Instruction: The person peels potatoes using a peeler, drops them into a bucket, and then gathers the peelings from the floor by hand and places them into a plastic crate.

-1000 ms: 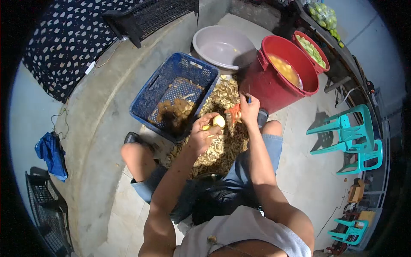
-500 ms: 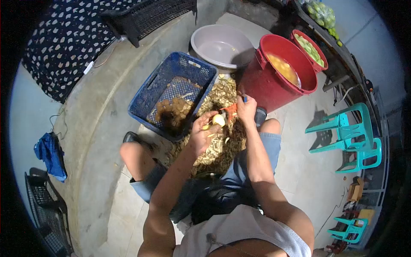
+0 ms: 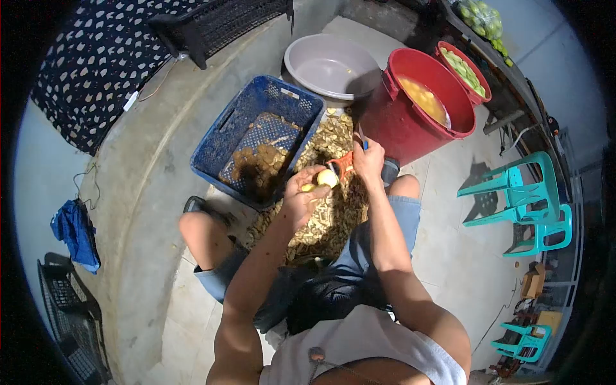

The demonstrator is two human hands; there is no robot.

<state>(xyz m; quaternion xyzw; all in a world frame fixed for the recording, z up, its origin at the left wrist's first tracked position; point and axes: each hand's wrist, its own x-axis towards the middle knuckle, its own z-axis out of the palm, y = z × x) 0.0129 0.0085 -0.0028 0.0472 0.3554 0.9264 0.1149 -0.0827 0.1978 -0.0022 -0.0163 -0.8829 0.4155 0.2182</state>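
Note:
My left hand (image 3: 304,197) is closed around a pale, mostly peeled potato (image 3: 327,178), and its fingertips hold the lower left side. Just right of it, my right hand (image 3: 369,162) grips an orange peeler (image 3: 345,164), whose head is close to the potato; whether they touch I cannot tell. A slim tool with a blue part (image 3: 365,144), seemingly a knife, also sticks up from the right fist. Below both hands a thick heap of peelings (image 3: 321,221) covers the floor between my legs.
Ahead on the left stands a blue crate (image 3: 212,138) with brown potatoes (image 3: 260,163) inside. Beyond are a grey basin (image 3: 305,67) and a red bucket (image 3: 391,125) holding peeled potatoes in liquid. A smaller red tub (image 3: 484,96) and green plastic chairs (image 3: 545,186) are right.
The orange peeler has shifted slightly left and down, closer to the potato. My left hand stays nearly in place, still holding the potato.

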